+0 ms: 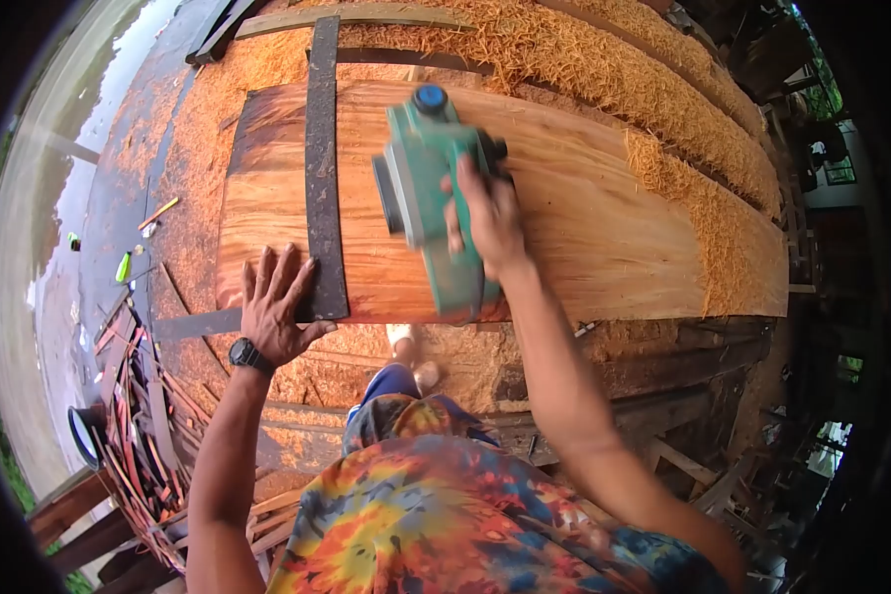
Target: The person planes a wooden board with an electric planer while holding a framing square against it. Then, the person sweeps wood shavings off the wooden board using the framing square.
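A wide reddish-brown wooden board (584, 238) lies across the work surface. My right hand (485, 218) is wrapped round the handle of a green power planer (431, 188), which rests on the board and looks slightly blurred. Left of the planer, a dark flat strip (323, 168) crosses the board from its far side to its near edge. My left hand (275, 302) lies with fingers spread on the board's near left corner, its thumb by the strip's lower end.
Wood shavings (554, 59) cover the beams behind the board and its right part. Thin wood offcuts (148, 416) are piled at the lower left. A green marker-like item (123, 266) lies on the dark surface at the left. Dark beams (643, 366) run along the near side.
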Available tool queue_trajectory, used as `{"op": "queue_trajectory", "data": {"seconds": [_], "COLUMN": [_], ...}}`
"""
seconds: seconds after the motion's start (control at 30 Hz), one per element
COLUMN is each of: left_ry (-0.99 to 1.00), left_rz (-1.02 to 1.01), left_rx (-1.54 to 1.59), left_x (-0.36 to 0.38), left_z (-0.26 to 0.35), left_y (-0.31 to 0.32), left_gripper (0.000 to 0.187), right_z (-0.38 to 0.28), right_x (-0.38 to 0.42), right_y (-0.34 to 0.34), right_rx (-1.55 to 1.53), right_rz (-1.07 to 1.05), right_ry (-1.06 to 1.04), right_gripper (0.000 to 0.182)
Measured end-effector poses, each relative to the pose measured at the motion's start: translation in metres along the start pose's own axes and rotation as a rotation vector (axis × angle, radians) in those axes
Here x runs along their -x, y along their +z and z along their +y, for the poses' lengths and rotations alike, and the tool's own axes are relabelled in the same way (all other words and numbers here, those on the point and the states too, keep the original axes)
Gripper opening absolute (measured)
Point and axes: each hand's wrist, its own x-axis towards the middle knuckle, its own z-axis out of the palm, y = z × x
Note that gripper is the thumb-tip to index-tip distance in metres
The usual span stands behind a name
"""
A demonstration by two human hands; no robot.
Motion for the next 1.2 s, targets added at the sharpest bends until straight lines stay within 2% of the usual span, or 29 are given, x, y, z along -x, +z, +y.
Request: {"op": "queue_trajectory", "data": {"seconds": [0.17, 0.23, 0.3, 0.47, 0.7, 0.77, 0.8, 0.9, 0.93, 1.03, 1.2], "left_ry": [-0.003, 0.004, 0.001, 0.000, -0.012, -0.034, -0.005, -0.015, -0.023, -0.127, -0.074], "left_rz": [0.027, 0.048, 0.034, 0.060, 0.038, 0.029, 0.167, 0.270, 0.300, 0.336, 0.290], "left_rx": [0.017, 0.036, 0.041, 0.054, 0.081, 0.122, 0.182, 0.276, 0.295, 0.283, 0.296], "left_x": [0.000, 0.002, 0.002, 0.001, -0.001, -0.001, -0.001, 0.008, 0.007, 0.017, 0.011], "left_z": [0.000, 0.001, 0.001, 0.002, 0.001, 0.001, 0.001, 0.005, 0.015, 0.028, 0.026], "left_y": [0.000, 0.003, 0.001, 0.001, -0.003, -0.003, -0.003, 0.004, -0.004, 0.004, -0.002], "left_gripper": [0.103, 0.101, 0.101, 0.100, 0.100, 0.101, 0.094, 0.083, 0.068, 0.062, 0.055], "right_z": [0.026, 0.024, 0.033, 0.024, -0.010, -0.018, -0.021, -0.033, -0.033, -0.028, -0.008], "right_x": [0.135, 0.167, 0.178, 0.135, -0.027, -0.076, -0.102, -0.154, -0.156, -0.128, 0.009], "right_y": [-0.005, 0.002, -0.001, 0.007, 0.016, 0.017, 0.016, 0.022, 0.020, 0.014, -0.017], "right_rx": [-0.053, -0.079, -0.141, -0.105, -0.007, 0.016, 0.035, 0.024, 0.032, 0.041, 0.037], "right_rz": [-0.017, 0.014, 0.016, 0.028, 0.041, 0.008, 0.005, 0.014, 0.020, 0.016, 0.058], "right_ry": [0.008, 0.039, 0.044, 0.010, -0.033, -0.037, -0.038, -0.090, -0.072, -0.020, 0.007], "right_gripper": [0.048, 0.054, 0.047, 0.046, 0.053, 0.060, 0.063, 0.060, 0.059, 0.060, 0.052]}}
